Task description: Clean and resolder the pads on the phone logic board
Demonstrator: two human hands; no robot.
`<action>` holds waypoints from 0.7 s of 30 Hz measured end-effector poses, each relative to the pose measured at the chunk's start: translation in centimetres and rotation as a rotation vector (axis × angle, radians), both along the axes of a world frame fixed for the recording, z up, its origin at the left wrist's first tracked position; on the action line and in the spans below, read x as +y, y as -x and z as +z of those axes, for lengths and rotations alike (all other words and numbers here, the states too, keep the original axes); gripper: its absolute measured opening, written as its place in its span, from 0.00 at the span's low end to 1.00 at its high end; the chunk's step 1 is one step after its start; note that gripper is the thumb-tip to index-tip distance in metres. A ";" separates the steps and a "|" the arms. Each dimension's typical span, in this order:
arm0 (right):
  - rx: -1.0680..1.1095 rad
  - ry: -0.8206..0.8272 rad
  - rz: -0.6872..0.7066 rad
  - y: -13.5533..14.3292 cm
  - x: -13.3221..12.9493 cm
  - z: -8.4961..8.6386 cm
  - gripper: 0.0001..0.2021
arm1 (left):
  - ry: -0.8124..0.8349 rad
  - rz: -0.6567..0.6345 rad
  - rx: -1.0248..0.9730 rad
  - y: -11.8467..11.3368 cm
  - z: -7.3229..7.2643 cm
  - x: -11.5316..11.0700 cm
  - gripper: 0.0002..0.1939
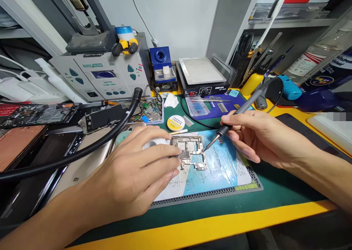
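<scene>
A phone circuit board [189, 152] lies on a blue and white sheet [220, 169] on the green mat. My left hand [137, 165] rests at the board's left side, its fingertips on the board's edge, fingers stretched out side by side. In my right hand [255, 136] is a grey soldering iron [242, 110], pinched between thumb and fingers near its black grip. The iron's metal tip points down and left and meets the board's right part; whether it touches cannot be told.
Behind stand a hot-air station [101, 73], a blue iron stand [161, 59] and a heating plate [203, 72]. A black hose [110, 140] crosses the left side above several phones. A round tin [176, 122] sits behind the board. Bottles [308, 59] and tools stand at right.
</scene>
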State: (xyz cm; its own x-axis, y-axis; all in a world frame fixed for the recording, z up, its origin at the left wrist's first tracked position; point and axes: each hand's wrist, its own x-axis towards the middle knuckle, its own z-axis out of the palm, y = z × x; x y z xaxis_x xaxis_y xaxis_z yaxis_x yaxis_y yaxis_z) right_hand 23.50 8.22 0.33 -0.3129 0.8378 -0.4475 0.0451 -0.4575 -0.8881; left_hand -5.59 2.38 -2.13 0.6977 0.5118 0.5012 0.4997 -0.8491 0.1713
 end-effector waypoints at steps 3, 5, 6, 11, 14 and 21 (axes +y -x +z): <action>-0.019 0.008 0.007 0.0 0.1 -0.2 0.22 | -0.016 0.002 -0.017 0.0 -0.2 0.0 0.16; -0.016 0.004 0.004 0.1 0.2 -0.2 0.22 | -0.017 0.005 -0.007 0.0 -0.1 0.1 0.15; -0.011 0.002 0.002 0.1 0.3 -0.2 0.22 | -0.020 0.005 0.001 0.0 -0.1 0.1 0.15; 0.015 0.001 -0.015 0.3 0.3 -0.1 0.20 | -0.035 0.005 0.029 0.1 0.0 0.0 0.15; 0.011 0.004 -0.012 0.3 0.1 0.0 0.19 | -0.034 0.000 0.033 0.1 0.0 0.0 0.15; 0.013 -0.007 -0.016 0.4 -0.1 0.2 0.19 | -0.027 0.031 0.047 0.0 -0.3 -0.2 0.13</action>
